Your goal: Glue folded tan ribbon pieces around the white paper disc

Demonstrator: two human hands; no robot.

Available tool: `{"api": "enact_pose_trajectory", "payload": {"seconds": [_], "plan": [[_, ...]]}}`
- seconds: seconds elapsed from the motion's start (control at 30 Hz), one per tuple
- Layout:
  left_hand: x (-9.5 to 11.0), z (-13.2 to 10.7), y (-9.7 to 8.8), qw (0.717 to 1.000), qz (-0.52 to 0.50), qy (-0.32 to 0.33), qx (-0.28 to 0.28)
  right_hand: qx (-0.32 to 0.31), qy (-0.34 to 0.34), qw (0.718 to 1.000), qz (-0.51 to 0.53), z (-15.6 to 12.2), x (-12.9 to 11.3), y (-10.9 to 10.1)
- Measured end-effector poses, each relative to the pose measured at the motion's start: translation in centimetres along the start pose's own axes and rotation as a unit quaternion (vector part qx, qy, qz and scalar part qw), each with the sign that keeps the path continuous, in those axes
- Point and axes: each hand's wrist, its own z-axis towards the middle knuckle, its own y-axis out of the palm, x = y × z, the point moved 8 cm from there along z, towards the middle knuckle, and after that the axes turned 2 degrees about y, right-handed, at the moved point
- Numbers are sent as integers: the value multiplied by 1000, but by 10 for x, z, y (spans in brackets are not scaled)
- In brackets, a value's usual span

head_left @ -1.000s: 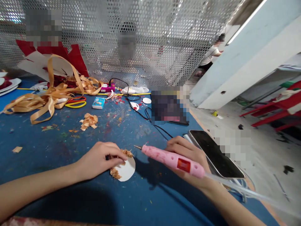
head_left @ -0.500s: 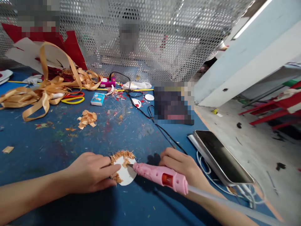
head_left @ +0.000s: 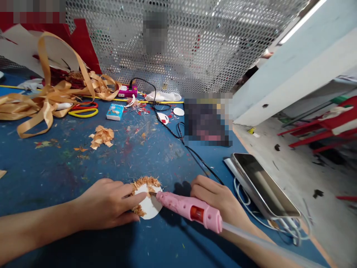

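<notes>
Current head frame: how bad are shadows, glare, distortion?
Head view: dark shadows on the blue tabletop below the bare left forearm and the pink pen-shaped glue gun; head view: pale reflection across the black-screened, silver-edged phone; head view: pale blue-and-white pillar leans steeply, perhaps camera tilt or lens distortion.

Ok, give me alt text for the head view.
The right hand holds a pink glue gun at a white disc partly edged with tan scraps, touched by the left hand on a blue table. Ribbon lies beyond, a phone at right.
</notes>
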Motion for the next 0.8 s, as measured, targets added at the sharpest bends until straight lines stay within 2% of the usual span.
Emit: {"api": "enact_pose_trajectory", "payload": {"seconds": [0.43,0.5,0.63,0.8], "plan": [[0,0,1,1000,0,5,3,-22,-8,1000,-16,5,-3,-3],[1,0,1,1000,3,6,3,-59,7,998,-29,11,-4,-3],[3,-1,2,1000,19,5,-11,-172,80,980,-61,27,-4,-3],[3,-1,7,998,28,-2,-62,-225,111,966,-66,44,-13,-17]]}}
